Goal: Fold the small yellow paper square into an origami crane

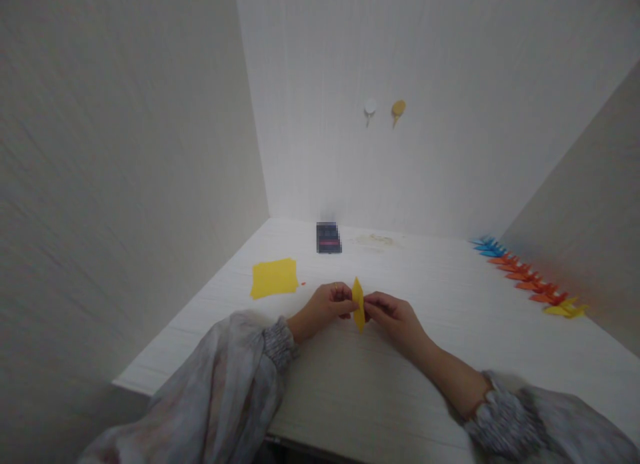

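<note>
A folded yellow paper piece, narrow and diamond-shaped, stands upright between both hands just above the white table. My left hand pinches its left side with fingers closed. My right hand pinches its right side, fingers pressed together. Both forearms wear grey patterned sleeves.
A flat yellow paper stack lies to the left, with a tiny red scrap beside it. A small dark box sits near the back wall. Several folded paper figures, blue, orange and yellow, line the right wall. Walls close in on three sides.
</note>
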The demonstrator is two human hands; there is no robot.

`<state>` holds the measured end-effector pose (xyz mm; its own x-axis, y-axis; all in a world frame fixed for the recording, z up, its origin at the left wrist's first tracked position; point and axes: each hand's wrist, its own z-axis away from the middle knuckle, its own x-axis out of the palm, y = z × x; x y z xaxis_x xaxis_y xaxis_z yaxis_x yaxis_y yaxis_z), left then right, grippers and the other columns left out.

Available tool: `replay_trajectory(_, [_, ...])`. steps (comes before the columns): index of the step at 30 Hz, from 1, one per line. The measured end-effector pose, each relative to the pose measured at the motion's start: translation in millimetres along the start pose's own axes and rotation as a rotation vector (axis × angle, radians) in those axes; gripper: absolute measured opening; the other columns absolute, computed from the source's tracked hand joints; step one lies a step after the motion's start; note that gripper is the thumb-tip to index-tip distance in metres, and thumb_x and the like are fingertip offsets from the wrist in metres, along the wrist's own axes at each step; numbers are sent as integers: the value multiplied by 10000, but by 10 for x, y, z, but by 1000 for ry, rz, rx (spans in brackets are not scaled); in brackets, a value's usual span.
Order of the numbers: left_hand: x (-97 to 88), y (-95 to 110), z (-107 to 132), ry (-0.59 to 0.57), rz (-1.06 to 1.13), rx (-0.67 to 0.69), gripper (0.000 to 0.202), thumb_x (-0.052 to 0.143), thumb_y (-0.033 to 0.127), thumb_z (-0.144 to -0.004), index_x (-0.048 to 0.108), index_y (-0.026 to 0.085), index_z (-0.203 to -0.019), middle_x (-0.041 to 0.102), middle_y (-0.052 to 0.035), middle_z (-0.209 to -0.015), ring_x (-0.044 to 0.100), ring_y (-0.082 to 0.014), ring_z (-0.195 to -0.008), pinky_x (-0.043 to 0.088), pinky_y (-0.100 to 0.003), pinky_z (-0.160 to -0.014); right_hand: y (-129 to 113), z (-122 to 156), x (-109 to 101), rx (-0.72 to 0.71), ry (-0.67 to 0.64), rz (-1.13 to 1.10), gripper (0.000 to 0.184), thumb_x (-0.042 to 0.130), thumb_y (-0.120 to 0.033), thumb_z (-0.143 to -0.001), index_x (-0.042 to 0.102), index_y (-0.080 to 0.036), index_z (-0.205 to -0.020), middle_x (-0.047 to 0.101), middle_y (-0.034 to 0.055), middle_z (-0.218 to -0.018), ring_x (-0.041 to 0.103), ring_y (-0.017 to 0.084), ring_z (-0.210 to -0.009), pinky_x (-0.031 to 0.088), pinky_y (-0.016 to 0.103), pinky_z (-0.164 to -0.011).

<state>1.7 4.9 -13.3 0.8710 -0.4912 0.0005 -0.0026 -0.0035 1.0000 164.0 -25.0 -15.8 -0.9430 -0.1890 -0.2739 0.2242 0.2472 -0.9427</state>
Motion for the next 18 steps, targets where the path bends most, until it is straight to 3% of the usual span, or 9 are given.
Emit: replay_trajectory(18, [4,-10,-3,32,-52,-38,157,593,236,-601,517,116,-668,517,31,-543,448,-45,-445,341,-175,-455,30,-8,2,60,9,7,174,515,-295,-723,617,-174,-796,629,20,-682,595,149,-636,487,286,-630])
